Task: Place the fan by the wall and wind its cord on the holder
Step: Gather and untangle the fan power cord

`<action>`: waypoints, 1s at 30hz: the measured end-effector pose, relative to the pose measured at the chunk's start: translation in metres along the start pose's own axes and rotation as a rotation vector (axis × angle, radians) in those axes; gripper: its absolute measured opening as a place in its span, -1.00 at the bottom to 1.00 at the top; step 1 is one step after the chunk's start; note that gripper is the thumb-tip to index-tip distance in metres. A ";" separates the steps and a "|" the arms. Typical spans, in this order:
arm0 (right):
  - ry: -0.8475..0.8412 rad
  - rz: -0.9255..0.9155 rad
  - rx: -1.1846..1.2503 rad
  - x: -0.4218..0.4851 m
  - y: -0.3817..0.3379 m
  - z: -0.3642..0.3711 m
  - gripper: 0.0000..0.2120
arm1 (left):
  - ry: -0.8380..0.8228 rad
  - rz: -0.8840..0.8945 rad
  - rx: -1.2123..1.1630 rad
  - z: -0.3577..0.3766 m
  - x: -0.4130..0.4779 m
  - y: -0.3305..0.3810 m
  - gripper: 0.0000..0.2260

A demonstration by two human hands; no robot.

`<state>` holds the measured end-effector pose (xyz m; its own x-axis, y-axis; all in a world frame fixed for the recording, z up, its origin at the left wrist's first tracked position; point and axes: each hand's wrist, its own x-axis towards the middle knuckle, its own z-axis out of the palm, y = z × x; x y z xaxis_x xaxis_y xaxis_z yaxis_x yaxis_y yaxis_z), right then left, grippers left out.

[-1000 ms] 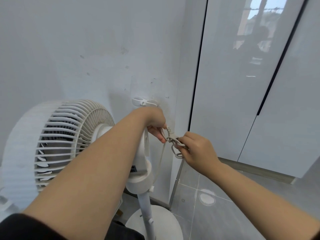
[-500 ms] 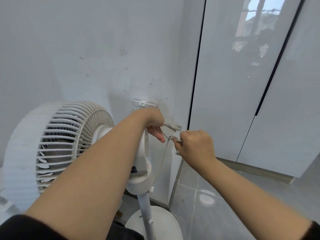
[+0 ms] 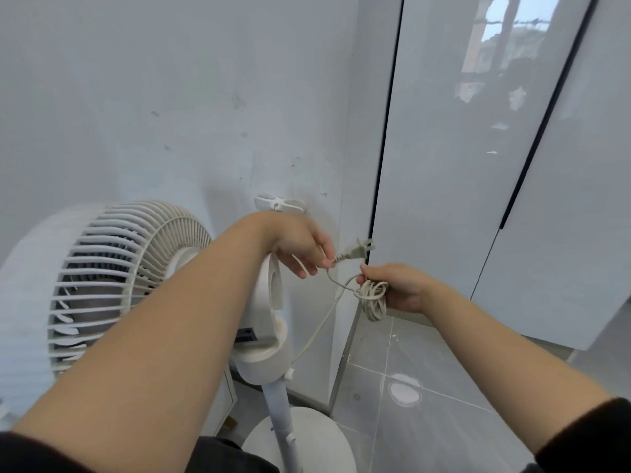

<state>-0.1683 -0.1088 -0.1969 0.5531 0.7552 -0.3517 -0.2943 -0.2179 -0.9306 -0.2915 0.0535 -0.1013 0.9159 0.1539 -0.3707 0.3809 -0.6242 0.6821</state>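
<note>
1. A white pedestal fan (image 3: 129, 285) stands at the left, close to the pale wall (image 3: 170, 97); whether it actually touches the wall is hard to make out. Its pole drops to a round base (image 3: 307, 435) on the grey tiled floor (image 3: 444, 421).
2. The fan's cord (image 3: 374, 298) climbs from beside the fan's neck to the person's hands, much of it gathered into a small coil.
3. The right hand (image 3: 399, 288) grips that coil, fingers (image 3: 367, 272) curled round the loops.
4. The left hand (image 3: 300, 247) pinches the cord just behind the plug (image 3: 356, 250), whose prongs point right.
5. A white holder (image 3: 278, 203) juts from the wall just above the left wrist, apart from the cord.
6. Glossy white cabinet doors (image 3: 478, 165) fill the right side.
</note>
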 end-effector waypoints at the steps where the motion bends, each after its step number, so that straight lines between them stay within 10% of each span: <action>1: -0.054 -0.001 0.013 0.000 -0.003 -0.004 -0.76 | -0.053 0.005 0.046 0.001 -0.001 0.001 -0.86; 8: -0.249 -0.060 -0.285 -0.009 -0.031 -0.009 -0.85 | -0.380 -0.042 0.310 0.012 -0.003 0.009 -0.77; 17: 0.020 -0.438 -1.350 -0.014 -0.067 0.022 -0.87 | -0.283 -0.031 0.257 0.009 -0.001 0.008 -0.70; 21: 0.081 -0.621 -1.503 -0.021 -0.069 0.028 -0.77 | -0.003 -0.067 0.146 0.005 0.007 0.001 -0.85; 30: 0.138 -0.657 -1.444 -0.034 -0.075 0.037 -0.87 | -0.109 -0.019 0.126 0.005 0.008 0.003 -0.84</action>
<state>-0.1940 -0.0955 -0.1118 0.3670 0.9083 0.2007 0.9230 -0.3288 -0.1999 -0.2838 0.0490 -0.1055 0.8868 0.0870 -0.4540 0.3732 -0.7143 0.5921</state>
